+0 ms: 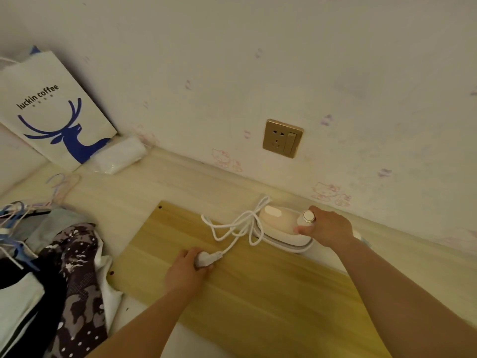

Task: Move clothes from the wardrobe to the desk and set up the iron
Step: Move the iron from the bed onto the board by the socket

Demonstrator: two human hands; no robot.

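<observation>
Left grip [189, 267] pinching plug [206, 259], right grip [326, 227] on iron [278, 223] (near wall [258, 60])

The iron [280, 226] is white and pale peach, its cord [240, 226] white; the board [258, 288] is yellow wood-grain; at nine o'clock, clothes [74, 288] show dark camouflage with white dots; the socket [282, 138] is gold; the bag [54, 109] is white with a blue deer.

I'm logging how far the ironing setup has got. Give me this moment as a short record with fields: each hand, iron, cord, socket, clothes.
left hand: grips the white plug
right hand: holds the iron's handle end
iron: flat on the wooden board, near the wall
cord: loose loops beside the iron
socket: on the wall above, nothing plugged in
clothes: piled with hangers at the desk's left
</observation>
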